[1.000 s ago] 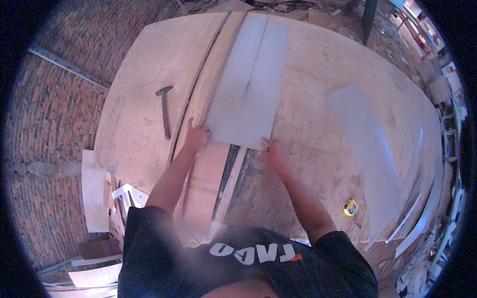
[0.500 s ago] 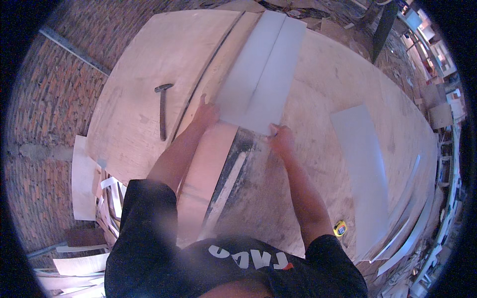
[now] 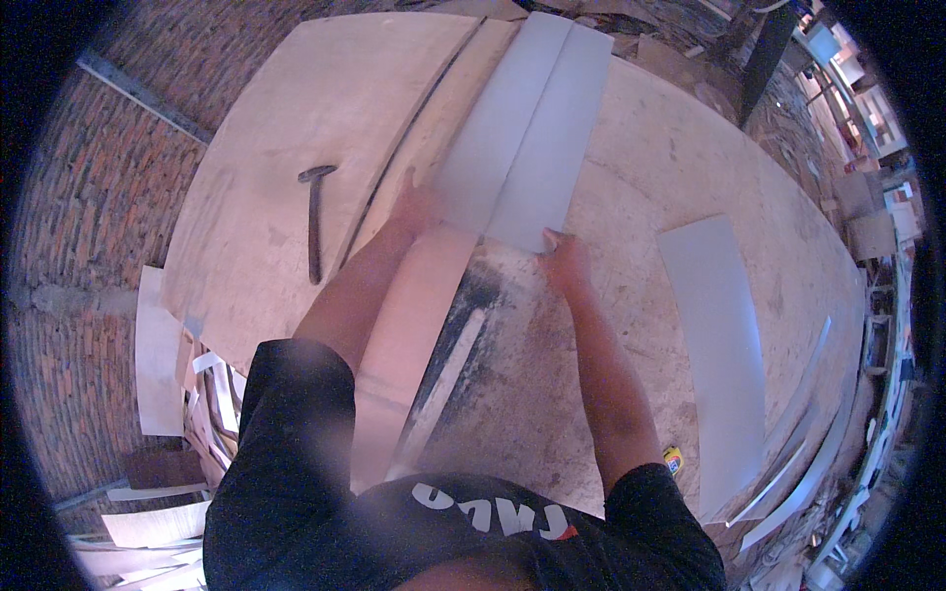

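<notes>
A long white sheet (image 3: pixel 537 118) with a dark line along its length lies on the wide wooden board in front of me. My right hand (image 3: pixel 565 264) is closed on its near right corner, thumb on top. At the sheet's near left corner is my left hand (image 3: pixel 422 209), slightly blurred, one finger sticking out and the others bent at the edge. Under the near end, a pinkish-tan strip (image 3: pixel 419 305) runs back toward me. Beside that strip is a dark-stained patch (image 3: pixel 476 295) with a narrow pale strip (image 3: pixel 448 379) on it.
On the board's left lies a hammer (image 3: pixel 315 227). To the right are another white sheet (image 3: pixel 719 345), thin curved offcuts (image 3: pixel 788 492) and a yellow tape measure (image 3: pixel 673 460) partly behind my sleeve. Scrap strips (image 3: pixel 158 522) lie at lower left beside a brick wall (image 3: pixel 89 227).
The white sheet's near edge has moved slightly away from me, and my right hand has gone with it. The dark line on the sheet now reaches its near edge. My view has shifted slightly.
</notes>
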`<state>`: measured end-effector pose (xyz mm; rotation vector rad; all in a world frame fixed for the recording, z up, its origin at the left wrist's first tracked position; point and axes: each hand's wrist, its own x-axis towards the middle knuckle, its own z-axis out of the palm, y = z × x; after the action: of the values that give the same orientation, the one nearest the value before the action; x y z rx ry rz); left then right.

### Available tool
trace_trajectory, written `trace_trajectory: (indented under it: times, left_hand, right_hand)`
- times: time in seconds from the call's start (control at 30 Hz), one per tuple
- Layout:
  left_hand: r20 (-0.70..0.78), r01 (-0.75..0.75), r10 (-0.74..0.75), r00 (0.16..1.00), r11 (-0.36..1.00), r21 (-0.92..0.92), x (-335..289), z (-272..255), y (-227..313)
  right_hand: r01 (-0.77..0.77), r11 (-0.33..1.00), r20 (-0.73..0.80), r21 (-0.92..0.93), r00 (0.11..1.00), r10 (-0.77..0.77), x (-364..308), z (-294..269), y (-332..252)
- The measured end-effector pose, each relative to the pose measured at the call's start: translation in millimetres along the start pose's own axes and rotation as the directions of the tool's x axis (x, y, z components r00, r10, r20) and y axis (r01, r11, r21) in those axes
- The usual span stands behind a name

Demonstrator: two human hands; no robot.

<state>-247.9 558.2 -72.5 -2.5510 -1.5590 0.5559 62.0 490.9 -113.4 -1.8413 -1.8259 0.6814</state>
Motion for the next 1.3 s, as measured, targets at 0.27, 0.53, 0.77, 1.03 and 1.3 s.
trace_trajectory:
  times: [0.27, 0.53, 0.77, 1.03, 1.3]
  left_hand:
    - [-0.378, -0.013, -0.013, 0.926, 0.998, -0.065, -15.9, -61.2, -28.5]
    - [-0.861, -0.190, -0.179, 0.477, 0.935, -0.299, -13.8, -187.1, -34.4]
    - [-0.887, -0.326, -0.128, 0.443, 0.899, -0.292, -48.2, -272.0, 92.5]
    - [-0.834, -0.595, 0.117, 0.540, 0.754, -0.279, -162.5, -204.2, 283.5]
    - [-0.551, -0.720, 0.497, 0.670, 0.618, -0.317, -296.0, -61.7, 387.2]
  right_hand:
    - [-0.137, 0.947, 0.083, 0.292, 0.990, 0.118, -0.2, -23.1, 18.9]
    - [-0.218, 0.567, -0.172, 0.794, 0.814, 0.554, -96.9, -131.1, 57.5]
    - [-0.345, 0.599, -0.187, 0.723, 0.736, 0.651, -295.2, -189.0, 79.2]
    - [-0.338, 0.448, -0.176, 0.828, 0.601, 0.779, -473.2, -125.2, 63.8]
    - [-0.790, 0.558, -0.576, 0.254, 0.340, 0.743, -620.4, -107.4, 118.4]
